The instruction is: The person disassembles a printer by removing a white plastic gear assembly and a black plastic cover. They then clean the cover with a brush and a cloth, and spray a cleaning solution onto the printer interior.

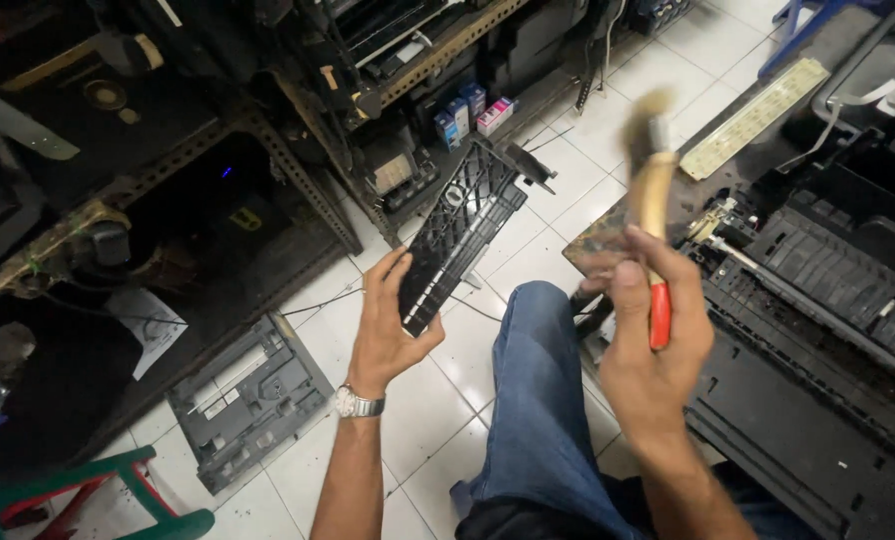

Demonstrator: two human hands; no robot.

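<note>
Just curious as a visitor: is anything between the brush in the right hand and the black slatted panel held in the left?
Nothing visible. The paintbrush in the right hand and the black panel in the left hand are separated only by open air above the tiled floor.

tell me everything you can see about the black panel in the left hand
The black panel is a long, flat rectangular piece that looks like moulded plastic, its face ribbed into a grid of small cells. It is held up off the tiled floor, tilted, its far end pointing away toward the metal rack. The left hand grips its near lower corner, thumb on one edge and fingers behind. Nothing else touches it.
</note>
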